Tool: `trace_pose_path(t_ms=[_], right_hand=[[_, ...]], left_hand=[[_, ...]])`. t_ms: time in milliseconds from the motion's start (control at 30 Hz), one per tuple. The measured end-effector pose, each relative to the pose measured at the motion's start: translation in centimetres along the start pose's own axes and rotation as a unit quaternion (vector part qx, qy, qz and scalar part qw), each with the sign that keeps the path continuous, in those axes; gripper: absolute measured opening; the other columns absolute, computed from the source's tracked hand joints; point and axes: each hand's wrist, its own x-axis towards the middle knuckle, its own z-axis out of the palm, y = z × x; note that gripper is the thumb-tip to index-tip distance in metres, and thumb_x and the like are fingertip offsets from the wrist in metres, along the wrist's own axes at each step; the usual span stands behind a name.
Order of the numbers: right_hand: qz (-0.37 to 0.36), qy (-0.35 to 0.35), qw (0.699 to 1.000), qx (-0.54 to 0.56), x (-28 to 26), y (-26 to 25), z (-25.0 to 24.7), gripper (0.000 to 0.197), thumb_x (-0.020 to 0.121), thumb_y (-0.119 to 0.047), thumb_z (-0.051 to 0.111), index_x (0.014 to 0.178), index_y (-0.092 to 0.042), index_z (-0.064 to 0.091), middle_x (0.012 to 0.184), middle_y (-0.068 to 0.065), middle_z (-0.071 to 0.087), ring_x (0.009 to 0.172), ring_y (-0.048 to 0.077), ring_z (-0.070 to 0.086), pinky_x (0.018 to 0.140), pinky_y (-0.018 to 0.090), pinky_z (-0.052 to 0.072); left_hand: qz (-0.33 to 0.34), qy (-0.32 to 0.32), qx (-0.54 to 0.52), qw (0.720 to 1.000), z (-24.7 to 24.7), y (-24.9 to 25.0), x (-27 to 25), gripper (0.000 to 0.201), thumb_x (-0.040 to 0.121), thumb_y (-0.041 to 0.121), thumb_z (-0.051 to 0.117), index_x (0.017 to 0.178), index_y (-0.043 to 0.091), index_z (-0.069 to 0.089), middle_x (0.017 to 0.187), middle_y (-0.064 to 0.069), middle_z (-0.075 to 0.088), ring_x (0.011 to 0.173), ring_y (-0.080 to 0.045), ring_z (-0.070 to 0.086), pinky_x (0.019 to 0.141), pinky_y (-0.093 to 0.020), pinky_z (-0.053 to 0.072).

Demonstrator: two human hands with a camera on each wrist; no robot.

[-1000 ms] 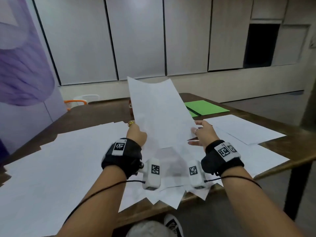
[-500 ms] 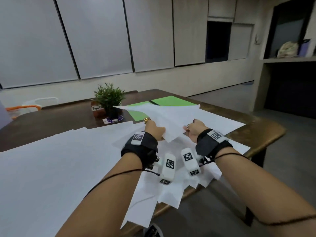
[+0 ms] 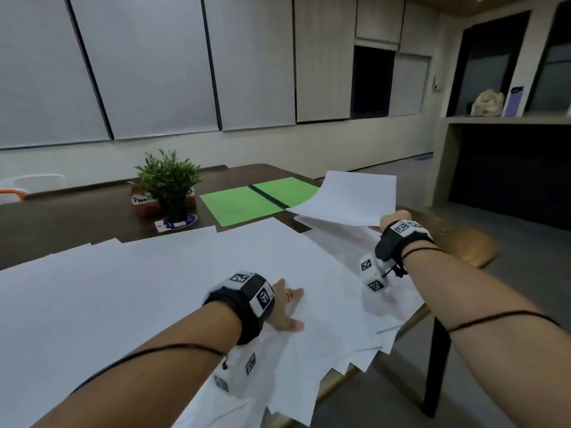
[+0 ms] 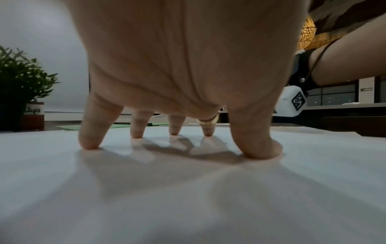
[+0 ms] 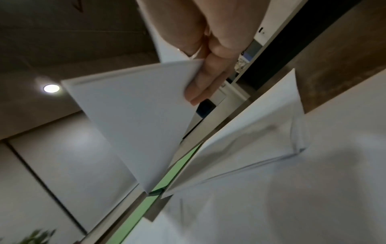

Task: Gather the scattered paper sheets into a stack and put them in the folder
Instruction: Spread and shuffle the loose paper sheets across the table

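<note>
Right hand (image 3: 394,218) pinches a thin stack (image 3: 352,196) beside the folder (image 3: 244,203); left hand (image 3: 285,307) (fingers spread) presses loose sheets (image 3: 139,304), which could slide off.

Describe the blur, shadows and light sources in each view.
Head view: sharp, dim, wide-angle bending of the wall. Left wrist: fingertips cast soft shadows on the paper, foreground blurred. Right wrist: tilted, motion-smeared sheets, a ceiling lamp flaring.
</note>
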Motion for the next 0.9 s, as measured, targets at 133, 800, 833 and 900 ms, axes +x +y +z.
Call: trace_pose_path(t_ms=[133,800,833,900], right_hand=[[0.012,-0.004,0.889,-0.457,-1.7,-0.3,-0.9,0.029,0.080,-0.026,0.060,0.103,-0.009,0.061,0.096,0.010,0.055,0.105,0.023,0.061,0.085,0.022,0.051],[-0.021,-0.119,0.750,-0.651,-1.0,-1.2,-1.5,0.079,0.084,-0.027,0.059,0.149,-0.034,0.015,0.156,0.007,0.020,0.136,0.025,0.036,0.108,0.033,0.036],[-0.021,-0.127,0.759,-0.638,-1.5,-1.3,-1.5,0.079,0.085,-0.025,0.059,0.149,-0.034,0.014,0.156,0.007,0.018,0.135,0.024,0.036,0.108,0.031,0.036],[-0.034,-0.131,0.782,-0.608,-2.7,-1.4,-1.1,0.072,0.088,-0.023,0.056,0.149,-0.031,0.018,0.155,0.006,0.021,0.135,0.024,0.036,0.107,0.030,0.036]], left_hand=[[0.010,0.026,-0.022,0.999,1.1,0.1,0.3,0.077,0.090,0.064,0.037,0.148,0.038,-0.007,0.158,-0.001,-0.012,0.142,-0.038,0.013,0.113,-0.049,0.014],[0.006,0.011,-0.014,1.000,1.5,-0.5,1.9,0.078,0.086,0.069,0.037,0.145,0.046,-0.007,0.157,0.005,-0.015,0.142,-0.040,0.011,0.112,-0.055,0.015],[0.006,0.009,-0.016,1.000,1.5,-0.6,2.0,0.078,0.086,0.069,0.038,0.145,0.046,-0.007,0.157,0.005,-0.015,0.142,-0.040,0.011,0.112,-0.054,0.015],[0.006,0.010,-0.017,1.000,1.5,-0.5,2.0,0.078,0.086,0.069,0.038,0.145,0.046,-0.007,0.157,0.005,-0.015,0.142,-0.040,0.010,0.112,-0.054,0.013]])
